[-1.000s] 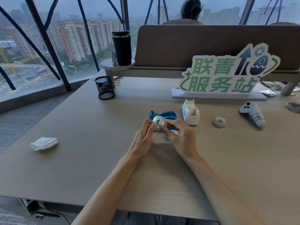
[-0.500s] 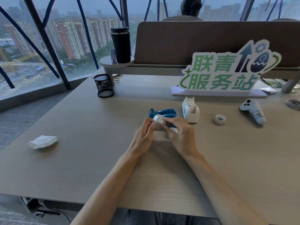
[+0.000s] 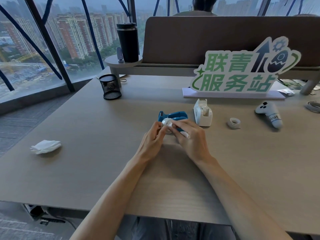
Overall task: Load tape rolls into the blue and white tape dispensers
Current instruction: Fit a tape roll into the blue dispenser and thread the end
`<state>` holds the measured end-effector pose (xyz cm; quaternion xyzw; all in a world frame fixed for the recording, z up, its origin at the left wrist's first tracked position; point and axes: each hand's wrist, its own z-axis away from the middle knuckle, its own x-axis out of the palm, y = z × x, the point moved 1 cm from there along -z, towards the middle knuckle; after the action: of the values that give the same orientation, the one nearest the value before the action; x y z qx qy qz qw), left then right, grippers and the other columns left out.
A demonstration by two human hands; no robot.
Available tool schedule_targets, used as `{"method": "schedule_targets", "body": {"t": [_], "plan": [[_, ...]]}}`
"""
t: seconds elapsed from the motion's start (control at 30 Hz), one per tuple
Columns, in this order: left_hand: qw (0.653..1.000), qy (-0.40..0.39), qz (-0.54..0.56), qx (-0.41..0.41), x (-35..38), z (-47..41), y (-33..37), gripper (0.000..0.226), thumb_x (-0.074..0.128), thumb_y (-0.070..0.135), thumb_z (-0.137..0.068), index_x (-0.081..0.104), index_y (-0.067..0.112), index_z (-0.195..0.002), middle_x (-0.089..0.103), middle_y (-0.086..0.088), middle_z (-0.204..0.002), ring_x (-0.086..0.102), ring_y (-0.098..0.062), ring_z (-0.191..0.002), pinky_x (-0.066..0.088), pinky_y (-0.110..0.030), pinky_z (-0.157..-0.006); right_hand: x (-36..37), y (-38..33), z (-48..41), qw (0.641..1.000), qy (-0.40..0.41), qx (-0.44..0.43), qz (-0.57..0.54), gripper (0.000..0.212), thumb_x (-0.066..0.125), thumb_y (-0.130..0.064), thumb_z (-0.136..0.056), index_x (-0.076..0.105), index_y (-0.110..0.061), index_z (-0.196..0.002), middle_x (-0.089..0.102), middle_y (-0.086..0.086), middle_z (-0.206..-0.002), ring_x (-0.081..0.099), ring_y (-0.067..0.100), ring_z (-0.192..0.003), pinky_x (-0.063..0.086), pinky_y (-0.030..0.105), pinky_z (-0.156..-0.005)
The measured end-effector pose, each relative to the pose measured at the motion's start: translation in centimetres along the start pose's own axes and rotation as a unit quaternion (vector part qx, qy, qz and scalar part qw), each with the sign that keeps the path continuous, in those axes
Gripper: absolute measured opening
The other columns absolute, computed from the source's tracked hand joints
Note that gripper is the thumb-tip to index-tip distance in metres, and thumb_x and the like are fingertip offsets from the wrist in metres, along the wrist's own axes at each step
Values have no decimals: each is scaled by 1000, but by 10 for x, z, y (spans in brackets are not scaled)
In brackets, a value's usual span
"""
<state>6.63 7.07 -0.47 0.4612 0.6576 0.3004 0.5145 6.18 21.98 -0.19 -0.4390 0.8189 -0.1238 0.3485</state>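
A blue tape dispenser [image 3: 173, 116] lies on the table just beyond my hands. My left hand [image 3: 152, 141] and my right hand [image 3: 192, 137] both pinch a small clear tape roll [image 3: 166, 123] held in front of the dispenser. My right fingers also hide a small white piece. To the right of the blue one, a white tape dispenser [image 3: 202, 113] stands upright. A second tape roll [image 3: 233, 122] lies flat on the table further right.
A white controller [image 3: 269, 115] lies at the right. A green sign [image 3: 242, 73] stands behind the dispensers. At the back left stands a black mesh cup [image 3: 110, 87], with a black tumbler [image 3: 127, 42] on a shelf above. A crumpled white tissue [image 3: 45, 146] lies left.
Both hands keep working the tape roll in the same spot in front of the blue dispenser; only my fingers shift slightly. The view has tilted a little.
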Motion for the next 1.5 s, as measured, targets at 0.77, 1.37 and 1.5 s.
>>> {"method": "schedule_targets", "body": {"t": [0.77,1.37,1.5], "plan": [[999,-15,28,-44,-3,-4,-8,23,46,33,-98,52,26,-77,50,10,-70,44,-8,-65,37,-31,-65,4,7,1,992,-26,-103,74,25,62,-22,-91,69,-7,-111,70,10,-101,68,22,-84,58,37,-73],[994,-40,96,-15,1,-4,-7,12,56,24,-95,52,19,-84,56,21,-54,43,3,-50,32,-13,-52,-8,9,-3,998,-19,14,-62,24,68,-18,-84,71,-9,-107,71,0,-101,66,13,-93,53,29,-87],[991,-37,125,-10,-1,-6,-11,9,59,23,-93,55,17,-88,65,13,-67,48,3,-54,35,-16,-54,-9,8,-7,990,-33,96,-103,32,74,-19,-79,70,-12,-110,65,-5,-109,61,7,-102,48,13,-88]]}}
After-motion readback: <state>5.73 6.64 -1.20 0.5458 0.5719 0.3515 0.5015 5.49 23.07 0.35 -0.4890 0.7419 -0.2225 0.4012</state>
